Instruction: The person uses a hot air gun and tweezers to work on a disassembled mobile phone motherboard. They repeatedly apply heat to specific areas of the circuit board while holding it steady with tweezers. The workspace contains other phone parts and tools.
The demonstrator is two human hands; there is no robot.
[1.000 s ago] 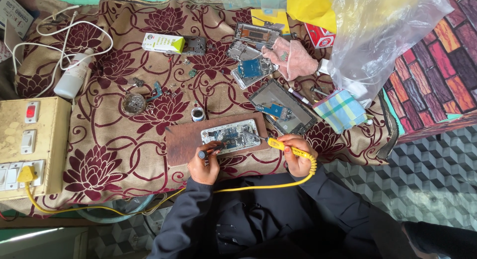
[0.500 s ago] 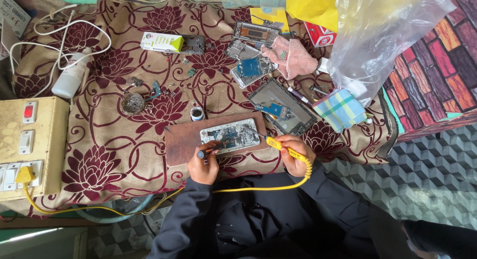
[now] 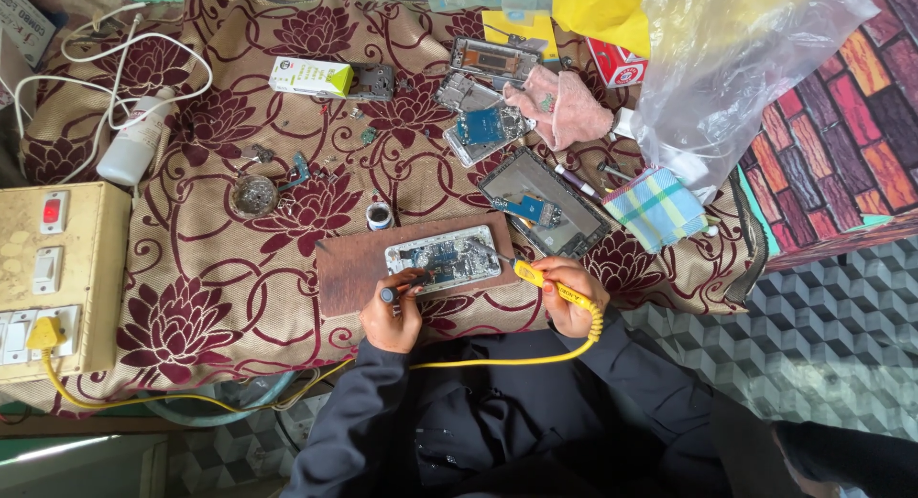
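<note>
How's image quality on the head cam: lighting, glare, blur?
Head view: soft, even daylight with faint shadows; mild glare on the clear plastic bag; the opened phone on the brown board and the yellow-handled soldering iron in the right hand stay sharp; left hand unblurred; little edge distortion.

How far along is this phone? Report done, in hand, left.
Done: the phone lies opened on the wooden board. In hand: the right hand puts the yellow soldering iron to its edge; the left hand steadies a dark-handled tool on it. Left: closing it up.
</note>
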